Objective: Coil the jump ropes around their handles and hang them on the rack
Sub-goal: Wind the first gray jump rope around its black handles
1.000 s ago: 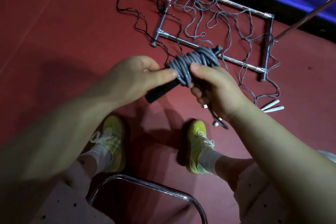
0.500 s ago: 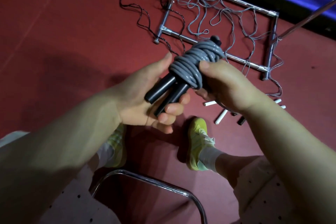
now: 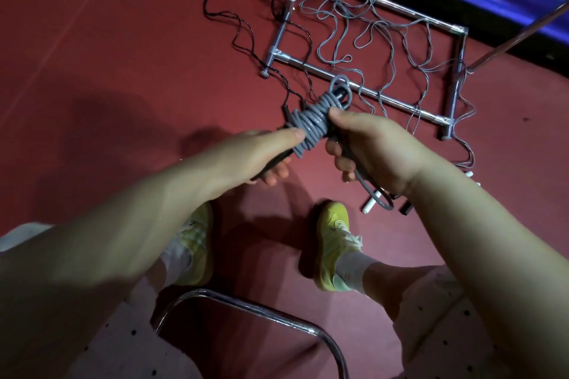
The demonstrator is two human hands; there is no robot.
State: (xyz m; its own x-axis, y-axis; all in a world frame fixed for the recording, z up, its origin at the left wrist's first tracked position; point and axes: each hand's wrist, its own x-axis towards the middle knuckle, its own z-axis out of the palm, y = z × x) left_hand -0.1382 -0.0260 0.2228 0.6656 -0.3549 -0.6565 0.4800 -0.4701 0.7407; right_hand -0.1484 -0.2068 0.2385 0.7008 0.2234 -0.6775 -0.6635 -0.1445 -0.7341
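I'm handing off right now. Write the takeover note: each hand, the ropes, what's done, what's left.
Left hand: grips the black handles, thumb on the grey coil.
Right hand: holds the coil's far side, with the rope's loose tail running through its grip.
Done: most of this grey rope is wound on its handles.
Left: tuck the tail, hang the bundle on the rack. A thin grey rope and a black rope lie uncoiled on the floor.

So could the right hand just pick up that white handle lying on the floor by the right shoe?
Probably not yet: the right hand is gripping the grey coiled rope and its loose tail. The white handle lies unobstructed on the floor below it, so it would need to let go and reach down.
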